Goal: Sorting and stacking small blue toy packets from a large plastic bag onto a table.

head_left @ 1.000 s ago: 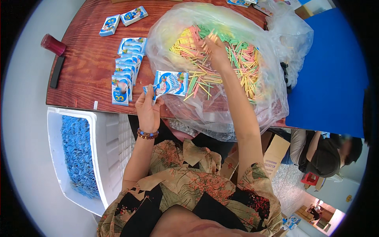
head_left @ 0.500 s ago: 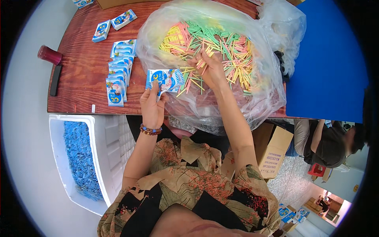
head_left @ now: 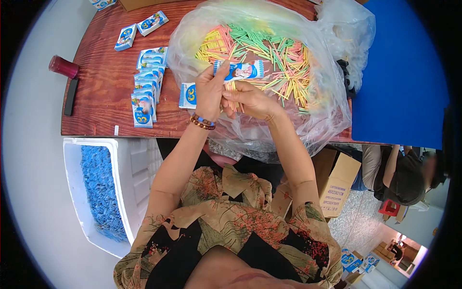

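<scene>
My left hand (head_left: 209, 96) pinches a blue-and-white packet (head_left: 246, 71) under its thumb; the packet lies crosswise above the plastic bag. A second packet of the same kind (head_left: 188, 95) shows beside that hand, partly covered by it. Between the fingers of my right hand (head_left: 255, 102) is a small bunch of thin pink and yellow sticks (head_left: 233, 103). Both hands meet, so the contact between sticks and packet is partly hidden. Beyond them, a large clear plastic bag (head_left: 185, 48) spreads open with many loose pink, yellow and green sticks (head_left: 288, 86) in it.
Overlapping packets (head_left: 143, 110) form a row on the red-brown table (head_left: 103, 91), with two more farther back. A dark red cylinder (head_left: 63, 66) and a black bar (head_left: 71, 97) lie left. Below stand a white foam box (head_left: 115, 178) and a cardboard carton (head_left: 340, 185). Another person sits at right.
My right hand has come down and left from the stick pile with a bunch. My left hand has moved right and up, its packet now over the bag; the hands have met.
</scene>
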`<state>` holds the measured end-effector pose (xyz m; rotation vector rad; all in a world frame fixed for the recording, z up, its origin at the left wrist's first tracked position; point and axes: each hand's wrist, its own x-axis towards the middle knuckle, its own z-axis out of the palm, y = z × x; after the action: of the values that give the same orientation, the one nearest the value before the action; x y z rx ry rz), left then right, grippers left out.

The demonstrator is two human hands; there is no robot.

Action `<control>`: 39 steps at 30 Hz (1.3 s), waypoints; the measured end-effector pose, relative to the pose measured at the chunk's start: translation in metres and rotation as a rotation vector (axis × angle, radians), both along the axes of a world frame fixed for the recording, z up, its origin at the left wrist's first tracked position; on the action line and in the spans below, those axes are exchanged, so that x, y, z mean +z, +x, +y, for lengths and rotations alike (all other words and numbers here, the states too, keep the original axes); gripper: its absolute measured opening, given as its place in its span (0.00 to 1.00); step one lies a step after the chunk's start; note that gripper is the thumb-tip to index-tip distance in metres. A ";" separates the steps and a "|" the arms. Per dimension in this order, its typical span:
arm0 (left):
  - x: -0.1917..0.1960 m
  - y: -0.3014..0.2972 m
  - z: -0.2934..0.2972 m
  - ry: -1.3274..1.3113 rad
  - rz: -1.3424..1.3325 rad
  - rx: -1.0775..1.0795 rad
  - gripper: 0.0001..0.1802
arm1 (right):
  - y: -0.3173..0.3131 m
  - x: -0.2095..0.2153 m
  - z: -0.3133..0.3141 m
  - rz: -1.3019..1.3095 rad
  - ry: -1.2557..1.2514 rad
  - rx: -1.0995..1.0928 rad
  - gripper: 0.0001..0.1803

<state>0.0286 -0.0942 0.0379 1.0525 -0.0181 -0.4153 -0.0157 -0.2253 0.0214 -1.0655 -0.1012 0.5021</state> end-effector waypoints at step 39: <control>-0.027 -0.026 0.031 -0.346 0.033 0.362 0.11 | 0.008 0.057 0.104 -0.364 0.016 -1.170 0.15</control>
<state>0.0022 -0.0633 0.0105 0.6876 0.1249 -0.0939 -0.0076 -0.1210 0.0783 -1.0093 0.1997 -0.7461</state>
